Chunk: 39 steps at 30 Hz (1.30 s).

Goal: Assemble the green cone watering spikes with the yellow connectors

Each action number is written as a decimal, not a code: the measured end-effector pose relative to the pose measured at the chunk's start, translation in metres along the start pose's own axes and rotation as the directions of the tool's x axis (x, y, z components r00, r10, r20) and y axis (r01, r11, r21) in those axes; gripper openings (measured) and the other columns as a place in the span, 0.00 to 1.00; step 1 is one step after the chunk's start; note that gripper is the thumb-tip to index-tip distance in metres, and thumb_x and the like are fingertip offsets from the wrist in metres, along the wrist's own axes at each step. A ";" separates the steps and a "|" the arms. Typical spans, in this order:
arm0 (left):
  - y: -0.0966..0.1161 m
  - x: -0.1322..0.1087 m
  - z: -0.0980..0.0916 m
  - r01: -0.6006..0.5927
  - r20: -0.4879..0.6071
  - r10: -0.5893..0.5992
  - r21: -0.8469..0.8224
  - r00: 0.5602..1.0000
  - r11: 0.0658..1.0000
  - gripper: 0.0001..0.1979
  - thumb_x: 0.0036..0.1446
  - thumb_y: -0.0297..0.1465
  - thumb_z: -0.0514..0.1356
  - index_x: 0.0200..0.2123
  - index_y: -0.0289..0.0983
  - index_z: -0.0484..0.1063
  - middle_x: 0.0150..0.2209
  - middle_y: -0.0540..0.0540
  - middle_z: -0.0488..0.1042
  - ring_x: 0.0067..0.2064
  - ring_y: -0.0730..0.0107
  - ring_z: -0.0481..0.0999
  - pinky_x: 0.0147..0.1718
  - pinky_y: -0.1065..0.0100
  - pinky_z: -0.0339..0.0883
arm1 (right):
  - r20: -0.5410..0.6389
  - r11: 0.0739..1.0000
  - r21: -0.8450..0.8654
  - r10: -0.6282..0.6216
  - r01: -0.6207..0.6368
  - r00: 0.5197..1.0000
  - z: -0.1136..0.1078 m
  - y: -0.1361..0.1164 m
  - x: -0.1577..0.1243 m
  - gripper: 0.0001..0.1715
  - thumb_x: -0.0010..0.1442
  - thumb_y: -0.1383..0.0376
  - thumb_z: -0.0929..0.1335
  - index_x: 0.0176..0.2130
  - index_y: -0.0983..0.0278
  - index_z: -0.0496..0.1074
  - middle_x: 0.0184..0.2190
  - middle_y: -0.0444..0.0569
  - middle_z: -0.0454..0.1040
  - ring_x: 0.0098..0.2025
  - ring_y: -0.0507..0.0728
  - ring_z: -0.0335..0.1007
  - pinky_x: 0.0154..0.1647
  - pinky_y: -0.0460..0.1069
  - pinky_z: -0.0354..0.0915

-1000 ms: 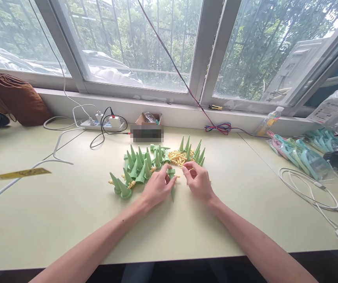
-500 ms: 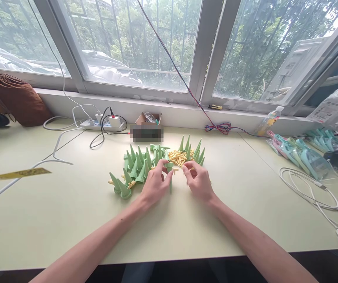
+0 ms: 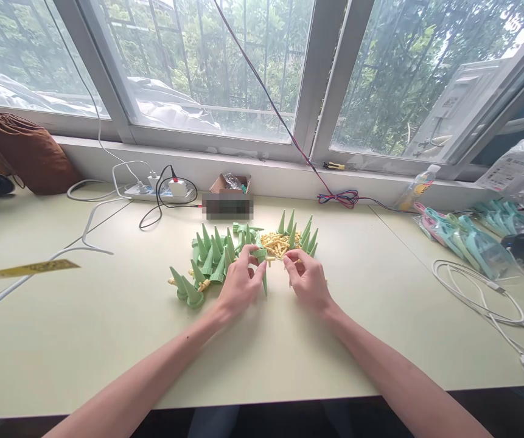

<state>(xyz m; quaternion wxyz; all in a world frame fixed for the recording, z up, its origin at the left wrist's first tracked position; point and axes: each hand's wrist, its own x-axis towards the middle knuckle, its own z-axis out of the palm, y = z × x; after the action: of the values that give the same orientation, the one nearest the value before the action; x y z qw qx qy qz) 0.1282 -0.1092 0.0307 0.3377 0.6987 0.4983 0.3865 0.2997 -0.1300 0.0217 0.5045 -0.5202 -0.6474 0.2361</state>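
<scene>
My left hand (image 3: 238, 283) is closed on a green plastic watering spike (image 3: 265, 285), holding it with the cap end up and the tip pointing down. A small yellow valve piece (image 3: 269, 260) juts out beside the cap, toward the right. My right hand (image 3: 308, 280) is pinched just right of that piece, a small gap away; whatever sits between its fingertips is too small to make out. Left of my hands stand several green spikes (image 3: 193, 295), some with yellow pieces on them. Behind my hands lies a pile of small yellow valve pieces (image 3: 274, 242).
More green spikes (image 3: 308, 234) stand right of the pile. At the back are a small cardboard box (image 3: 218, 184), a blurred-out dark object (image 3: 227, 207) and a power strip (image 3: 138, 193). A white cable (image 3: 481, 298) and bagged plastic clips (image 3: 476, 240) lie at the right.
The spike in my left hand has tilted slightly, its cap shifting a little left and up, and the yellow piece with it. My right hand stays nearly where it was.
</scene>
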 end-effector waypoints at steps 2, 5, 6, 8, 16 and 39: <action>0.001 0.000 0.000 -0.007 0.003 0.007 0.004 1.000 1.000 0.17 0.61 0.39 0.55 0.51 0.39 0.61 0.34 0.50 0.71 0.18 0.80 0.62 0.21 0.73 0.59 | 0.004 1.000 -0.001 0.002 -0.002 1.000 0.000 0.000 0.000 0.15 0.66 0.55 0.63 0.37 0.63 0.69 0.32 0.48 0.72 0.21 0.50 0.63 0.21 0.46 0.62; 0.002 0.000 0.000 -0.017 0.009 0.017 0.010 1.000 1.000 0.17 0.61 0.40 0.55 0.50 0.39 0.61 0.34 0.50 0.71 0.19 0.79 0.63 0.21 0.73 0.59 | 0.009 1.000 -0.003 0.005 -0.005 1.000 0.000 0.000 0.000 0.15 0.66 0.55 0.63 0.37 0.63 0.69 0.32 0.48 0.73 0.21 0.50 0.63 0.21 0.46 0.62; 0.002 0.000 0.000 -0.019 0.010 0.019 0.012 1.000 1.000 0.17 0.61 0.40 0.55 0.50 0.39 0.61 0.34 0.50 0.71 0.19 0.79 0.63 0.21 0.73 0.59 | 0.011 1.000 -0.003 0.005 -0.005 1.000 0.000 0.000 0.000 0.14 0.66 0.55 0.63 0.37 0.63 0.69 0.32 0.48 0.73 0.21 0.50 0.63 0.21 0.46 0.62; 0.002 0.000 0.000 -0.022 0.013 0.022 0.012 1.000 1.000 0.16 0.61 0.39 0.55 0.50 0.39 0.61 0.34 0.50 0.71 0.19 0.79 0.63 0.21 0.73 0.59 | 0.013 1.000 -0.004 0.007 -0.007 1.000 0.000 0.001 0.000 0.14 0.66 0.55 0.63 0.38 0.63 0.69 0.32 0.48 0.73 0.21 0.50 0.63 0.21 0.46 0.62; 0.003 -0.001 0.001 -0.045 0.032 0.045 0.018 0.998 0.999 0.16 0.60 0.38 0.56 0.49 0.39 0.62 0.34 0.50 0.72 0.19 0.80 0.63 0.20 0.73 0.58 | 0.034 1.000 -0.011 0.006 -0.006 0.999 0.000 0.001 0.000 0.14 0.66 0.55 0.63 0.38 0.63 0.69 0.32 0.47 0.73 0.20 0.50 0.63 0.21 0.46 0.62; 0.001 -0.004 0.004 -0.134 0.040 0.131 0.079 0.991 0.988 0.14 0.60 0.35 0.55 0.49 0.39 0.62 0.34 0.51 0.70 0.19 0.80 0.63 0.22 0.72 0.59 | 0.102 0.998 0.055 -0.005 0.000 0.995 0.002 0.003 -0.001 0.14 0.66 0.56 0.63 0.37 0.63 0.69 0.33 0.48 0.74 0.21 0.51 0.66 0.22 0.47 0.66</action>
<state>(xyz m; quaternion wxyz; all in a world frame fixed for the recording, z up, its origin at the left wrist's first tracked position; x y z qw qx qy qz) 0.1319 -0.1135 0.0291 0.2913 0.7500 0.4601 0.3754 0.2989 -0.1293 0.0182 0.4853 -0.4926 -0.6661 0.2795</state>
